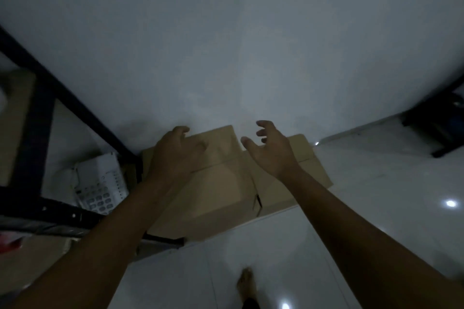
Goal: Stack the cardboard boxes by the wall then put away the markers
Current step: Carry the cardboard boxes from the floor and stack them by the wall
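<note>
Brown cardboard boxes stand against the grey wall. The upper box [221, 183] rests on a wider, lower box [311, 173] that sticks out to the right. My left hand [173, 155] lies flat on the upper box's top left part, fingers curled over its far edge. My right hand [271, 150] hovers just above the boxes' right side, fingers spread and holding nothing. No markers are in view.
A black metal shelf frame [42, 113] stands at the left, with a white desk phone [100, 183] on the floor beside it. The white tiled floor [376, 195] stretches to the right. A dark stand [437, 123] is at far right. My bare foot [247, 283] is below.
</note>
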